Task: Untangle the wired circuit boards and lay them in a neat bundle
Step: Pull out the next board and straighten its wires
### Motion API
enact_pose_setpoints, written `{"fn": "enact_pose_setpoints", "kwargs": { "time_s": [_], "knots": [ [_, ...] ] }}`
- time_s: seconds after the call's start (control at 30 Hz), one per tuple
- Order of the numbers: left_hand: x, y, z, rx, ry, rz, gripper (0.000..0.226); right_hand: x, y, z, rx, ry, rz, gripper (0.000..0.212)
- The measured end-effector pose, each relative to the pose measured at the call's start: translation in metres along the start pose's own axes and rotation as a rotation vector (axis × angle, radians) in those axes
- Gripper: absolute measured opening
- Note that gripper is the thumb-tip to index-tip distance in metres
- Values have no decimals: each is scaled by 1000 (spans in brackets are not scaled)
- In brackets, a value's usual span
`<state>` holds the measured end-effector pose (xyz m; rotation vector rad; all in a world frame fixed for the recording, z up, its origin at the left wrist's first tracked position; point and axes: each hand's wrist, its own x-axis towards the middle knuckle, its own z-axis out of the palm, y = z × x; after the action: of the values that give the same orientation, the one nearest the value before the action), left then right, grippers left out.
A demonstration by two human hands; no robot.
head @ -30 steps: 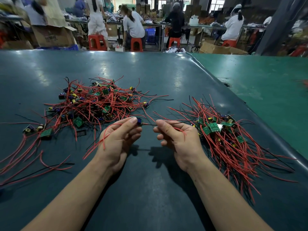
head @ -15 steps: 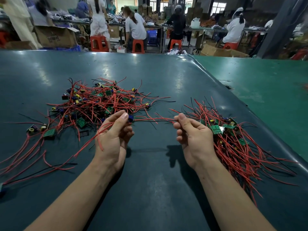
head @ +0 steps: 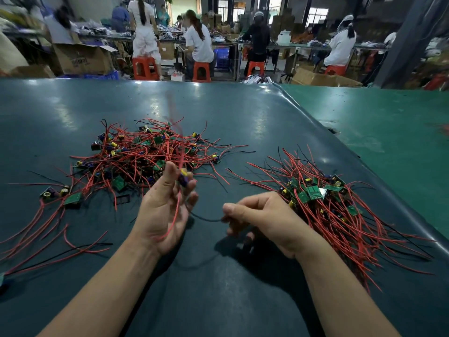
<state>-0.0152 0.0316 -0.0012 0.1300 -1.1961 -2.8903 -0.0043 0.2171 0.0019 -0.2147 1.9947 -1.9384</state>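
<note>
My left hand [head: 165,210] holds one small circuit board [head: 184,177] between thumb and fingertips, palm turned up; its red wires run blurred upward and down across the palm. My right hand [head: 262,215] pinches the board's black wire [head: 206,218], which sags between the two hands. A tangled pile of boards and red wires [head: 136,154] lies behind the left hand. To the right of my right hand lies a combed bundle [head: 323,203], its boards gathered together and wires fanned out.
Loose red and black wires [head: 48,242] trail over the dark teal mat [head: 218,113] at the left. A lighter green table [head: 388,132] adjoins on the right. Seated and standing workers, red stools and cardboard boxes fill the background.
My left hand has turned palm up and lifted the board, flicking its red wires upward. My right hand has dropped lower and nearer, now pinching only the black wire, which hangs slack.
</note>
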Motion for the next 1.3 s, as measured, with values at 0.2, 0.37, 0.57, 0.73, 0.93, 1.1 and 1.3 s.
{"fn": "enact_pose_setpoints", "kwargs": {
  "time_s": [0.2,0.37,0.57,0.73,0.93,1.1,1.3],
  "knots": [
    [-8,-11,6,262,-70,-78,31,9,4,16,149,156,-67,34],
    [-11,-21,5,454,-164,-103,36,9,5,21,213,188,-138,17],
    [-8,-23,2,535,-243,-157,24,12,6,16,273,331,-169,20],
    [-11,-20,6,513,-289,-181,26,14,5,13,310,426,-201,15],
    [-15,-15,7,561,-375,-280,23,18,1,-1,502,552,-187,14],
    [-13,-13,2,562,-436,-315,27,18,-1,-9,592,608,-204,17],
    [-20,-13,1,462,-460,-313,38,17,2,-15,597,587,-207,19]
  ]
}}
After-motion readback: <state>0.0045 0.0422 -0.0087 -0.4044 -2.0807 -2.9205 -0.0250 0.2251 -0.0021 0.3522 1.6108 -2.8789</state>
